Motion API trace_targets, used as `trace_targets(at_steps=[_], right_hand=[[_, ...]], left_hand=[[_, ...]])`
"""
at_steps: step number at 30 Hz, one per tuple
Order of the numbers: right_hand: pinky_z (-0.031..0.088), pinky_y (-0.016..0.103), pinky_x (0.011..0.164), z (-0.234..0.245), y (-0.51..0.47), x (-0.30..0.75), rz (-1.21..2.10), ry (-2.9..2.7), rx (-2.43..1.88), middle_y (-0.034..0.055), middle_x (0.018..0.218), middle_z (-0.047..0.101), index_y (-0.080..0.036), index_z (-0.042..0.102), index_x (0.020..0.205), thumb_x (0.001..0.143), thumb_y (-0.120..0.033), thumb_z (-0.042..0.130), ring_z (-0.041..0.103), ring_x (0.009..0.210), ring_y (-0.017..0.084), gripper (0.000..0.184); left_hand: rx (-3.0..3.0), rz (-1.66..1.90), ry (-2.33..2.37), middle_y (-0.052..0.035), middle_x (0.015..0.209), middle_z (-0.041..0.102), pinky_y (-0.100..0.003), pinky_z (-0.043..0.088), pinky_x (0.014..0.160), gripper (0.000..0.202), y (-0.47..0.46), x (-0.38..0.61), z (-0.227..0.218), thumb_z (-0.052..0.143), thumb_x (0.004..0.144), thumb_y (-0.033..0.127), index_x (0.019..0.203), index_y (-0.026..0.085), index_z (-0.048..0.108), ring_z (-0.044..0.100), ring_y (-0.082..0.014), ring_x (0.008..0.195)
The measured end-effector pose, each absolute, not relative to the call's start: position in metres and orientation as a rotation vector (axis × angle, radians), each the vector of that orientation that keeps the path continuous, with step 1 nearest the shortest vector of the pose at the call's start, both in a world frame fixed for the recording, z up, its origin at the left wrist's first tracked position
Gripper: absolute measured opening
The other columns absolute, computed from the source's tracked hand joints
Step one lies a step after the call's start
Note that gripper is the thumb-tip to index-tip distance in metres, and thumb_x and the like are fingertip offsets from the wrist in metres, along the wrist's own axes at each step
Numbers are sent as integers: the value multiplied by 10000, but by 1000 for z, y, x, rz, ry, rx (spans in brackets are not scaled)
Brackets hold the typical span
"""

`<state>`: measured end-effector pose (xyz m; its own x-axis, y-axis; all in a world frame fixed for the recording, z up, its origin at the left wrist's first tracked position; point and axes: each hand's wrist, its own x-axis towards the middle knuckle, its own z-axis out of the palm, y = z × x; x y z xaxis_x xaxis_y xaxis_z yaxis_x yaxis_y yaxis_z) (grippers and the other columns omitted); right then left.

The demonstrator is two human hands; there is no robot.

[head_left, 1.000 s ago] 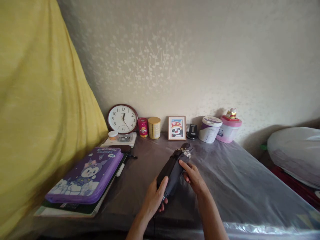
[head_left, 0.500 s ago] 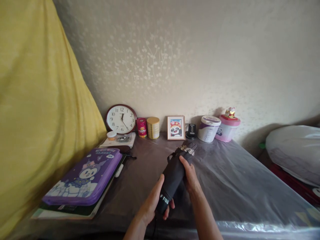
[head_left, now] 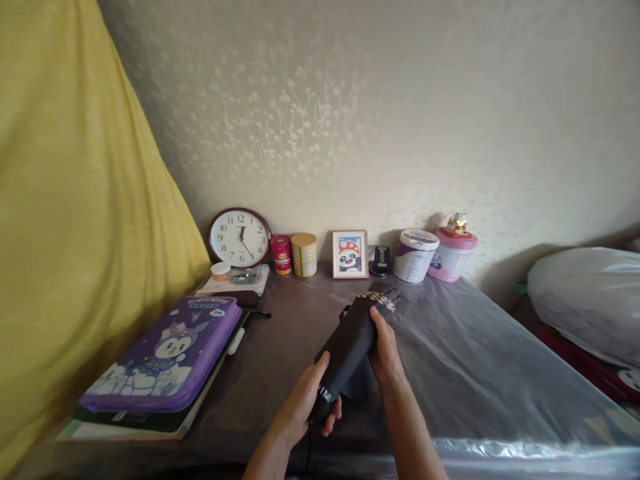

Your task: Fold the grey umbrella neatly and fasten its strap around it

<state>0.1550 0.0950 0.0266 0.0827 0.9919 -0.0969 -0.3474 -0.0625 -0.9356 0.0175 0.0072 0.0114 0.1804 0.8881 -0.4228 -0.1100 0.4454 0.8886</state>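
Observation:
A folded black umbrella is held slantwise above the table, its far end pointing up and to the right. My left hand is closed round the handle end, thumb on top and fingertips curling out underneath. Farther up, my right hand grips the fabric from the right side, its thumb lying along the top and its other fingers mostly hidden. A checked band shows near the umbrella's far end, and a thin cord hangs below the handle.
The table has a shiny plastic cover. A purple case lies on books at left. Along the wall stand a clock, tins, a picture frame and tubs. A yellow curtain hangs at left.
My right hand has shifted slightly right and up along the umbrella. The umbrella has turned a little about its length and tilts more to the right. My left hand stays on the handle end.

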Motion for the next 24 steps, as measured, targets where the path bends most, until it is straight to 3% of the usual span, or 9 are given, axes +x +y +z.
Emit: trace_targets(at_steps=[2, 4, 6, 8, 11, 15, 20, 22, 24], right_hand=[[540, 311, 566, 25, 96, 153, 1316, -689, -1108, 72, 870, 707, -157, 569, 1118, 670, -553, 638, 669, 719, 234, 602], [537, 285, 552, 25, 97, 152, 1278, -619, -1119, 53, 877, 705, -176, 558, 1121, 640, -505, 686, 670, 724, 223, 596], [531, 264, 541, 25, 97, 151, 1237, -636, -1121, 45, 903, 702, -187, 557, 1110, 643, -490, 687, 670, 729, 212, 571], [522, 252, 524, 26, 96, 149, 1214, -657, -1159, 46, 902, 700, -191, 555, 1096, 658, -498, 670, 670, 726, 208, 547], [519, 246, 534, 27, 93, 143, 1191, -680, -1191, 42, 870, 695, -207, 550, 1077, 668, -506, 661, 668, 740, 208, 519], [529, 278, 652, 29, 89, 137, 1184, -765, -1099, 41, 903, 679, -206, 551, 1043, 675, -504, 667, 652, 785, 211, 487], [485, 301, 758, 39, 89, 154, 1011, -1091, -1142, 44, 882, 669, -193, 612, 929, 714, -505, 636, 612, 857, 215, 380], [466, 315, 804, 42, 91, 165, 887, -1159, -1124, 45, 898, 663, -195, 617, 920, 715, -494, 640, 598, 891, 214, 363], [443, 333, 866, 43, 96, 175, 804, -1144, -1113, 57, 988, 651, -201, 610, 970, 695, -472, 669, 580, 968, 220, 391]], left_hand=[[960, 978, 1399, -38, 612, 603, -297, 455, 495, 622, 10, 15, 8, 284, 801, 691, 959, 143, 531, 583, -180, 502], [1186, 1187, 1674, -99, 853, 628, -366, 482, 714, 561, 12, 13, 5, 362, 831, 609, 1134, 144, 446, 630, -233, 779], [1503, 1336, 1821, -144, 1038, 570, -391, 432, 868, 496, 12, 14, 3, 414, 855, 513, 1181, 139, 419, 576, -248, 973], [1840, 1336, 1786, -145, 1100, 528, -399, 410, 914, 434, 10, 19, 0, 459, 855, 445, 1182, 160, 445, 534, -251, 1040], [2101, 1176, 1747, -142, 1143, 505, -442, 425, 907, 521, 9, 31, -10, 562, 801, 371, 1271, 193, 424, 508, -287, 1079], [2029, 1076, 1850, -150, 1223, 487, -447, 446, 891, 630, 11, 38, -21, 476, 781, 122, 1383, 204, 309, 518, -286, 1098], [1765, 1310, 1562, -103, 1244, 535, -416, 387, 994, 580, 12, 28, -9, 499, 755, 144, 1321, 217, 396, 499, -259, 1153], [1550, 1291, 1450, -88, 1081, 609, -358, 483, 870, 476, 10, 25, 1, 499, 783, 221, 1257, 202, 458, 585, -232, 988], [1336, 1191, 1383, -47, 858, 605, -268, 531, 580, 439, 7, 23, 11, 491, 794, 295, 1219, 185, 476, 597, -170, 686]])
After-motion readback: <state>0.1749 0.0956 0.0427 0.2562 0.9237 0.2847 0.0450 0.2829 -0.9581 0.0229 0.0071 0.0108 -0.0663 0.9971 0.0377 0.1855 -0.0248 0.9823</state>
